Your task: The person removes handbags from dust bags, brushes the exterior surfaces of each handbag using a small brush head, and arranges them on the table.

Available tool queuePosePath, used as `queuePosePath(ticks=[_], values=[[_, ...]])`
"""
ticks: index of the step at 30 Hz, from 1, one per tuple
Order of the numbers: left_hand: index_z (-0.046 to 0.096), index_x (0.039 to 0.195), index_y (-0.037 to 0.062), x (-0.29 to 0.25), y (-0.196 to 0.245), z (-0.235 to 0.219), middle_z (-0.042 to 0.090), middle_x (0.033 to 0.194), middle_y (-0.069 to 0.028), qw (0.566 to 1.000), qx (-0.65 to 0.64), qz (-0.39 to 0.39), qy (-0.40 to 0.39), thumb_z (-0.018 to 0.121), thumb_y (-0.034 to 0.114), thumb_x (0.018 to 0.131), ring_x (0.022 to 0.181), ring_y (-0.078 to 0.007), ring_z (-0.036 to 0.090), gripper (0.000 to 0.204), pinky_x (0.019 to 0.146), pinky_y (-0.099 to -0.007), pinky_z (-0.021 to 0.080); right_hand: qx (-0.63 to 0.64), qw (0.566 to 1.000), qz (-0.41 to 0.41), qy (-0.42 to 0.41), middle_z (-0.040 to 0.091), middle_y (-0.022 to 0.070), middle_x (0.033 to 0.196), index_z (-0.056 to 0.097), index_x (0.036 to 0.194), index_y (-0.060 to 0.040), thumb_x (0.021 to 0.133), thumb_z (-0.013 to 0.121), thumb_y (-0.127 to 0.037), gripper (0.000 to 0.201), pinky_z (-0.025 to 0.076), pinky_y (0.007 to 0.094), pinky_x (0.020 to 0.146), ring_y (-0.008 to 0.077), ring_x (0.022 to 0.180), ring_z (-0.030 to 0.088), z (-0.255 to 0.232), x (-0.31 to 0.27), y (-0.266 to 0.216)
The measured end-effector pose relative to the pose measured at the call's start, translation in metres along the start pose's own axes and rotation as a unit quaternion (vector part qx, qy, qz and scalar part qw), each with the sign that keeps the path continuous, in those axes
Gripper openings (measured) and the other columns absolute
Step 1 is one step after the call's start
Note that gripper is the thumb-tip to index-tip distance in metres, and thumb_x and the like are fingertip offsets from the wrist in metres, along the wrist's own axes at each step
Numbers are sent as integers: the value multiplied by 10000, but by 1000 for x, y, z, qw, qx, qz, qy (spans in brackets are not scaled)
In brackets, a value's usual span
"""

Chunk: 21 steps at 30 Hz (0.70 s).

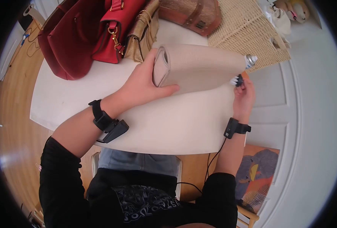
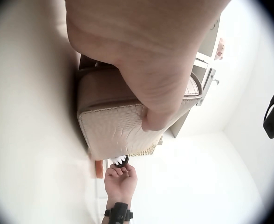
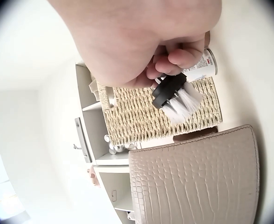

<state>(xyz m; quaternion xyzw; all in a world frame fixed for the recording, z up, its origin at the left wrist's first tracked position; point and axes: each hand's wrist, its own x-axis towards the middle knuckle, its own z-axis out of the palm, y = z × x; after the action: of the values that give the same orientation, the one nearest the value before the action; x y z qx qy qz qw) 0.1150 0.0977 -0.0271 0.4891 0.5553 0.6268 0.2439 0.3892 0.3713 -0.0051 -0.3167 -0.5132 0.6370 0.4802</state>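
A beige crocodile-textured bag [image 1: 202, 66] lies on the white table, its end facing left in the head view. My left hand [image 1: 145, 81] grips that end, thumb on the near side and fingers over the far side. In the left wrist view the hand [image 2: 146, 60] covers part of the bag [image 2: 111, 128]. At the bag's right end my right hand [image 1: 244, 97] holds a small black brush with white bristles [image 1: 236, 80]. The right wrist view shows the brush [image 3: 176, 95] pinched in curled fingers, its bristles apart from the bag [image 3: 193, 182].
A spray can [image 1: 250, 60] stands beyond the bag's right end. Red bags [image 1: 67, 41], a gold chain bag [image 1: 138, 38] and a brown case [image 1: 193, 15] line the far side. A woven basket [image 1: 248, 30] sits at the far right. The table's near edge [image 1: 157, 152] faces my lap.
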Motion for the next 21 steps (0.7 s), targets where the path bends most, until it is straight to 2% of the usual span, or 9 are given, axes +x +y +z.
queuePosePath(ticks=[2, 4, 9, 14, 15, 17, 21], values=[[383, 1500, 4, 2, 4, 1, 688, 1290, -218, 1000, 8, 1, 1, 897, 265, 819, 1196, -332, 699, 892, 1034, -408, 538, -18, 1000, 5, -4, 523, -26, 810, 689, 1087, -25, 1068, 634, -142, 130, 369, 230, 610, 62, 693, 458, 3, -3, 1], [384, 1500, 5, 5, 6, 2, 688, 1287, -217, 1000, 14, 2, 0, 898, 267, 818, 1196, -331, 699, 893, 1032, -408, 539, -107, 992, 38, -59, 517, -23, 788, 688, 1078, -20, 1064, 633, -125, 120, 366, 235, 604, 64, 676, 456, 8, -4, 6], [385, 1498, 7, 1, 1, 1, 686, 1289, -219, 1000, 15, -15, 3, 898, 273, 818, 1199, -329, 696, 891, 1031, -410, 537, -51, 998, -3, -38, 521, -22, 766, 681, 1085, -4, 1059, 625, -105, 119, 359, 241, 606, 70, 656, 444, 6, -4, 2], [386, 1489, -2, 4, 1, 2, 678, 1280, -218, 1000, 21, 2, 4, 897, 278, 819, 1172, -325, 694, 888, 1026, -404, 534, -152, 985, 19, -74, 512, -14, 778, 665, 1093, 2, 1061, 609, -91, 114, 365, 243, 621, 78, 676, 453, 12, -8, 1], [386, 1489, -2, 4, 1, 2, 678, 1280, -218, 1000, 23, 4, 2, 897, 278, 819, 1172, -325, 694, 888, 1026, -404, 534, -150, 986, 17, -73, 512, -14, 778, 665, 1093, 2, 1061, 609, -91, 114, 365, 243, 621, 78, 676, 453, 11, -9, 0], [384, 1493, -6, 5, 1, -1, 679, 1279, -214, 1000, 25, -1, -3, 896, 276, 820, 1175, -322, 694, 892, 1032, -403, 533, -61, 998, -26, -7, 520, -13, 790, 674, 1091, -7, 1058, 626, -99, 108, 366, 244, 621, 78, 678, 457, 11, -6, -2], [380, 1504, -6, 3, 5, 1, 678, 1293, -216, 1000, 0, -6, -9, 896, 269, 821, 1196, -320, 692, 899, 1042, -406, 531, -79, 997, -13, -13, 535, -13, 796, 681, 1073, -14, 1056, 637, -102, 99, 365, 244, 620, 81, 680, 462, 10, -7, -2]])
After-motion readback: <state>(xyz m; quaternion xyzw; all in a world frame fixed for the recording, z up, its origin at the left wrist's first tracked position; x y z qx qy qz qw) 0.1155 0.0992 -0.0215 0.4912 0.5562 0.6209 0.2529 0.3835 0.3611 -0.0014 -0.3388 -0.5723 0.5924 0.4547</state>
